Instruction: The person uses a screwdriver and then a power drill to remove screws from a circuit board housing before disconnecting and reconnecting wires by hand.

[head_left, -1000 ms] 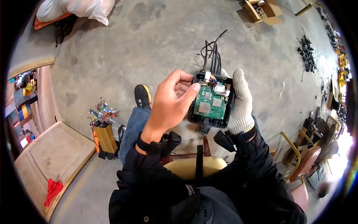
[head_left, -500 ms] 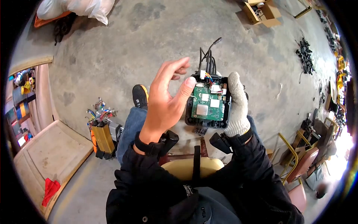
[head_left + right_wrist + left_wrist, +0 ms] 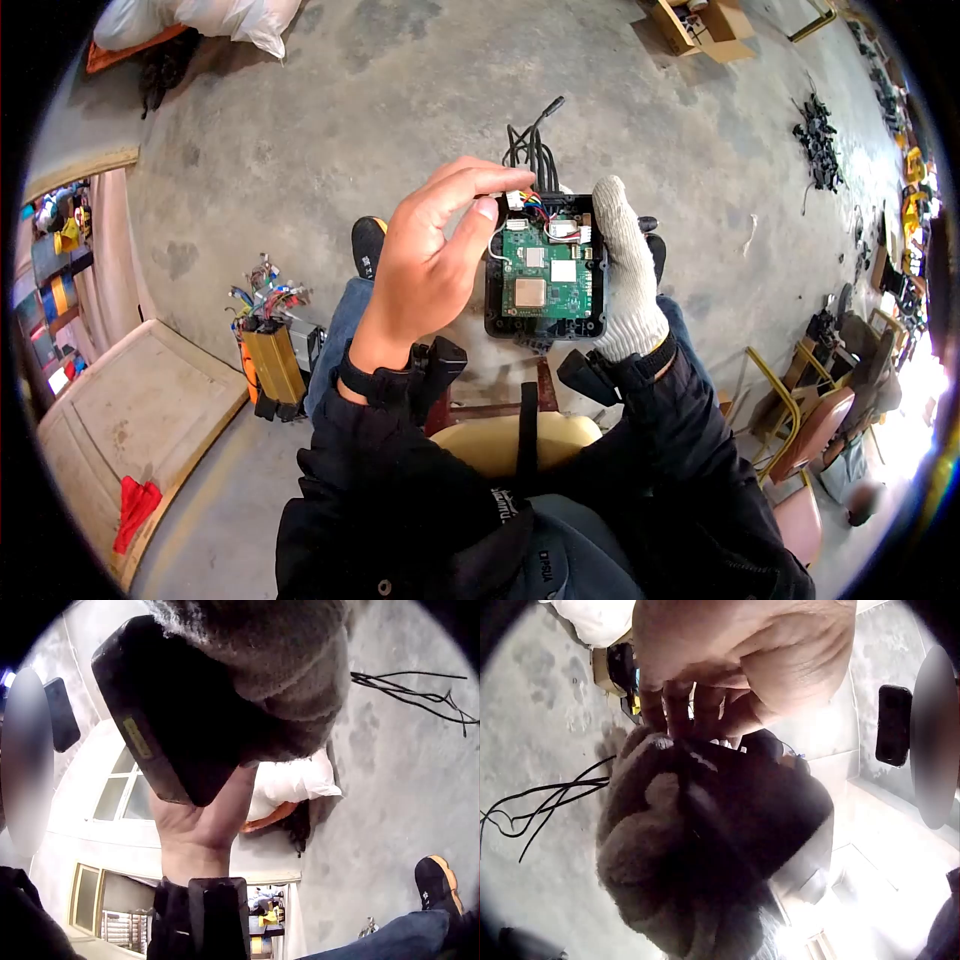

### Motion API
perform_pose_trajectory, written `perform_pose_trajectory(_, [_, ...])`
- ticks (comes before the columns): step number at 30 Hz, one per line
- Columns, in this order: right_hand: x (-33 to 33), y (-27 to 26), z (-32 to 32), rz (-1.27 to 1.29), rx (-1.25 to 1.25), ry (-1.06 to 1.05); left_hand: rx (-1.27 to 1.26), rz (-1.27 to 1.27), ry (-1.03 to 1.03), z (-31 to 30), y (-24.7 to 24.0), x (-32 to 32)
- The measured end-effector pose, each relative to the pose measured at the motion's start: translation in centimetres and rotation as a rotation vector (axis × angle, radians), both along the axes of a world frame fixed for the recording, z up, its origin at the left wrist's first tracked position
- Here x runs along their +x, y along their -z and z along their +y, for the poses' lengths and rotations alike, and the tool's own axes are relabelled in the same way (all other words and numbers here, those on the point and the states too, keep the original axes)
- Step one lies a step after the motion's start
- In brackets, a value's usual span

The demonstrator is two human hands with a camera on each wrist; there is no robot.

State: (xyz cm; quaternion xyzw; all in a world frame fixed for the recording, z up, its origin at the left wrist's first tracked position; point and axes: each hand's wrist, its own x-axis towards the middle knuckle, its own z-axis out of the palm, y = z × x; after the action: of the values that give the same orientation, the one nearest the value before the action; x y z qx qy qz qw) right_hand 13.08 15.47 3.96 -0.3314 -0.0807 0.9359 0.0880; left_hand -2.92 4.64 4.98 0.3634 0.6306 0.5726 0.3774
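A black box (image 3: pixel 495 325) lies open side up, showing a green circuit board (image 3: pixel 545 262) with coloured wires at its top. The gloved right hand (image 3: pixel 632 275) grips it from the right, thumb along the edge; the right wrist view shows the box's dark underside (image 3: pixel 169 712) and gloved fingers (image 3: pixel 289 682) around it. At the top left corner, the bare left hand (image 3: pixel 425 260) has thumb and index finger about a white connector (image 3: pixel 515 199). The left wrist view shows bent bare fingers (image 3: pixel 679 709) at the box's edge; their exact contact is partly hidden.
Black cables (image 3: pixel 540 160) trail from the box's top. On the floor are a gold metal unit (image 3: pixel 275 365) with wires, a cardboard box (image 3: pixel 705 30) and a black cable heap (image 3: pixel 818 145). A pale panel (image 3: pixel 150 400) lies left; chairs (image 3: pixel 815 435) stand right.
The box has shifted left and now sits straighter. The left hand's fingers, raised off the corner half a second ago, have come down around the connector. The right hand keeps its grip.
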Motion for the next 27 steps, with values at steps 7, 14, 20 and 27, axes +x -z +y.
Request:
perform_pose_trajectory(7, [0.1, 0.2, 0.5, -0.005, 0.036, 0.004, -0.024, 0.183, 0.016, -0.1, 0.0, 0.0])
perform_pose_trajectory(14, [0.2, -0.1, 0.4, -0.033, 0.07, -0.026, -0.067, 0.309, 0.039, -0.2, -0.8, -0.1])
perform_pose_trajectory(20, [0.3, -0.1, 0.4, -0.057, 0.076, -0.048, -0.084, 0.463, 0.096, -0.5, -0.3, -0.1])
perform_pose_trajectory(27, [0.2, 0.2, 0.4, -0.067, 0.122, -0.056, -0.136, 0.537, 0.12, -0.3, -0.2, 0.1])
